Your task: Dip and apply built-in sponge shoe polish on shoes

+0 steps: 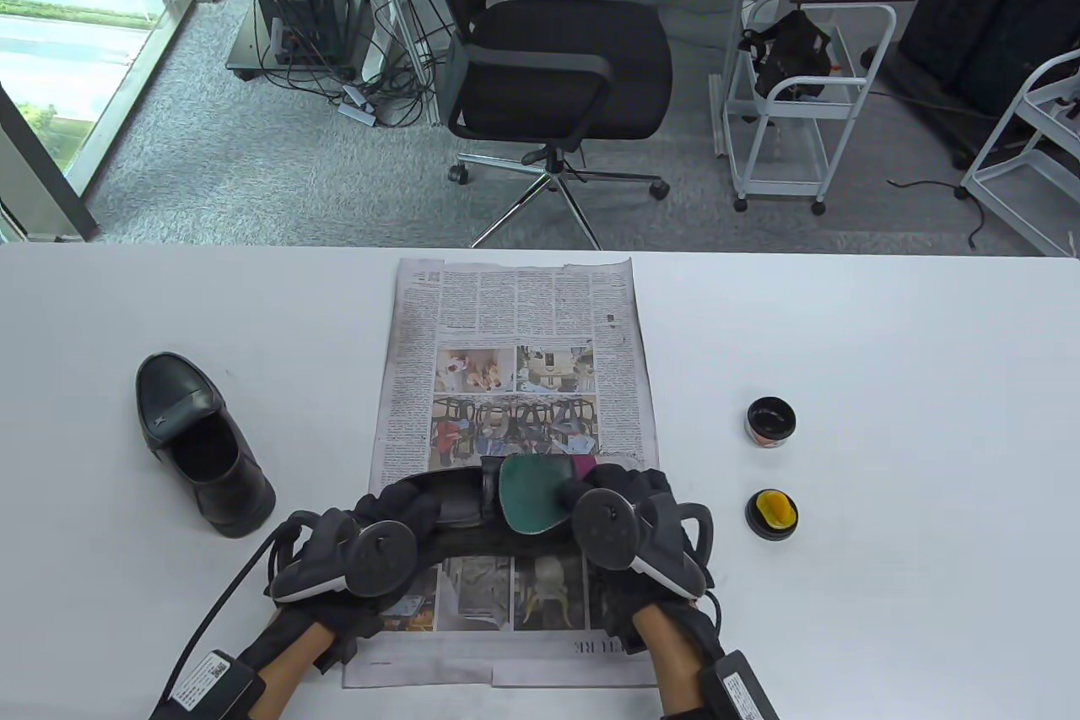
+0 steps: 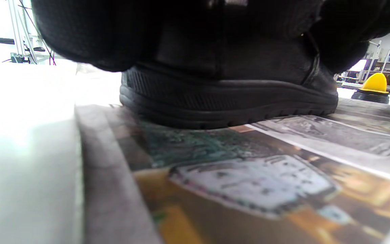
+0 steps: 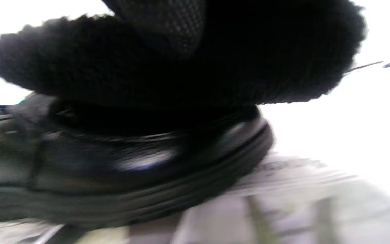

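A black leather shoe (image 1: 460,505) lies across the near part of the newspaper (image 1: 515,315). My left hand (image 1: 396,513) grips its left end; the left wrist view shows the gloved fingers (image 2: 90,34) over the upper above the ribbed sole (image 2: 229,108). My right hand (image 1: 612,492) holds a green-backed pad (image 1: 527,496) on the shoe's right end. In the right wrist view the pad's black fleecy face (image 3: 181,61) rests on the glossy shoe (image 3: 130,162). An open polish tin (image 1: 770,421) and its lid with a yellow sponge (image 1: 773,512) stand to the right.
A second black shoe (image 1: 198,441) stands on the white table (image 1: 886,332) to the left of the newspaper. The yellow sponge lid also shows in the left wrist view (image 2: 374,84). An office chair (image 1: 557,62) and white carts (image 1: 785,104) stand beyond the far edge.
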Tool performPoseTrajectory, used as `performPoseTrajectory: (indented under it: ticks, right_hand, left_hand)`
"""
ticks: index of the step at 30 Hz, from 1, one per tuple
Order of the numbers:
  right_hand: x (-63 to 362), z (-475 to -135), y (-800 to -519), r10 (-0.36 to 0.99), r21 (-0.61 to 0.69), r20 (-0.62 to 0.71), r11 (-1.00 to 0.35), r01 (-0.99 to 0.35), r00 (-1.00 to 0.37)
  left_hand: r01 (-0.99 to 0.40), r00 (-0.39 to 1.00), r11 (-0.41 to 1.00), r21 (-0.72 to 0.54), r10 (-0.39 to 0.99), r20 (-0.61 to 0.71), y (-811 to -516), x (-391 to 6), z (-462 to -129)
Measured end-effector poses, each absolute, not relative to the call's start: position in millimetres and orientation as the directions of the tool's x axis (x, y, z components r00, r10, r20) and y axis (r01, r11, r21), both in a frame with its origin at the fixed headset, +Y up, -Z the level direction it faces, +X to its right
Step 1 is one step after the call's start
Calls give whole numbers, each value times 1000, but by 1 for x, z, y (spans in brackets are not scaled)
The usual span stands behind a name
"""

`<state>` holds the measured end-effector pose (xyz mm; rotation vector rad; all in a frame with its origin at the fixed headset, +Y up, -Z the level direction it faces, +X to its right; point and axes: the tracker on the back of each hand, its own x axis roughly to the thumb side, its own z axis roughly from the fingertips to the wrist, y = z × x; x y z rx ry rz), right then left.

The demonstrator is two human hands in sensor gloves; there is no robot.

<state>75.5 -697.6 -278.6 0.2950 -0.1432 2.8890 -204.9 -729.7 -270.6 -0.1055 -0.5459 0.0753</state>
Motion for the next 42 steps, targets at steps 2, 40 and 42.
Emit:
performPoseTrajectory:
  ticks: [2,40,42]
  right_hand:
    - [87,-280,-695,207,-106,138,-969,-222,-969]
    - [104,-283,-690,489,-312,61,-818,-482,-870]
    - [89,-279,-686,501,-272,168,-804,-528,-849]
  left_hand:
    - [-43,852,992,-120,100,514,-730,-205,-270]
    - [-40,854,993,-115,94,512,-730,-205,-270]
    - [-41,854,992,-117,95,511,-730,-205,-270]
